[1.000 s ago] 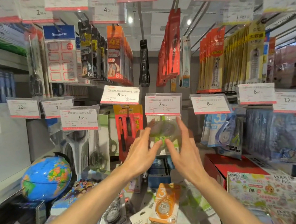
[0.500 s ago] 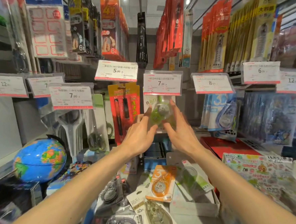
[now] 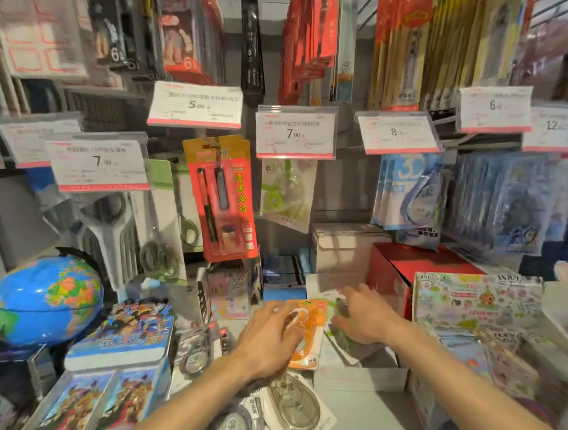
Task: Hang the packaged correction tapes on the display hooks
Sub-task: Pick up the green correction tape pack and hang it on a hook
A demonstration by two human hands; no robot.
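Two hands low: your left hand [image 3: 273, 331] lies spread on the orange correction tape pack [image 3: 308, 336]; your right hand [image 3: 362, 316], grip unclear, touches the green pack [image 3: 345, 340] beside. One green correction tape pack [image 3: 286, 194] hangs above.

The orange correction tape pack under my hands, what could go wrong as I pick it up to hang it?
1. The orange correction tape pack lies among loose packs, with the left hand on it and the right hand on a green pack beside it; lifting may drag neighbours off the pile.
2. The hook under the 7.90 price tag already holds a green tape pack, which could get knocked loose.
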